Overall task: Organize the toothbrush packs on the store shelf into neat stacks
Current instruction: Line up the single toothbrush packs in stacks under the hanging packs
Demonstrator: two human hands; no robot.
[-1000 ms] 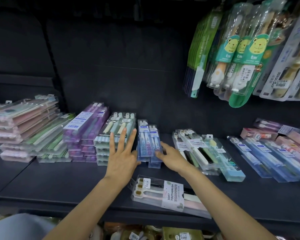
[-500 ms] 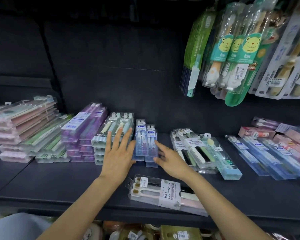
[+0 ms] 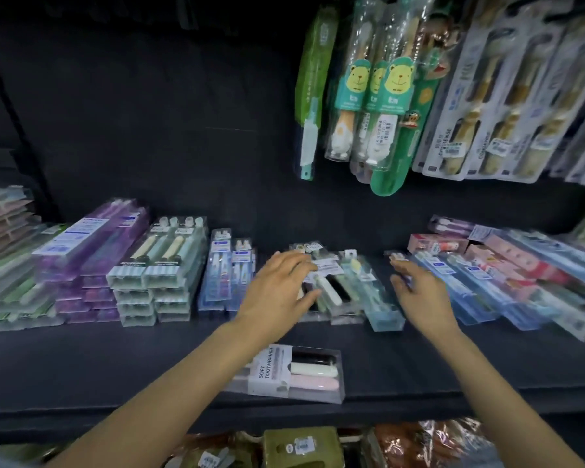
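Note:
Toothbrush packs lie in rows on a dark shelf point(image 3: 81, 366). My left hand point(image 3: 277, 292) reaches with spread, relaxed fingers over the loose middle pile of clear packs point(image 3: 341, 285); whether it touches them I cannot tell. My right hand point(image 3: 419, 298) hovers open at the pile's right side, beside the slanted blue packs point(image 3: 453, 285). A small blue stack point(image 3: 227, 275) stands left of my left hand. A single "soft toothbrush" pack point(image 3: 294, 373) lies near the shelf's front edge, under my left forearm.
Neat stacks of green-white packs point(image 3: 159, 275) and purple packs point(image 3: 88, 244) stand at the left, with pink and green stacks point(image 3: 7, 258) beyond. Pink and blue packs point(image 3: 520, 265) sprawl at the right. Hanging packs point(image 3: 385, 96) dangle above the right half.
Both hands have left the small blue stack and moved right: the left one to the loose middle pile, the right one past it. The view has also shifted right.

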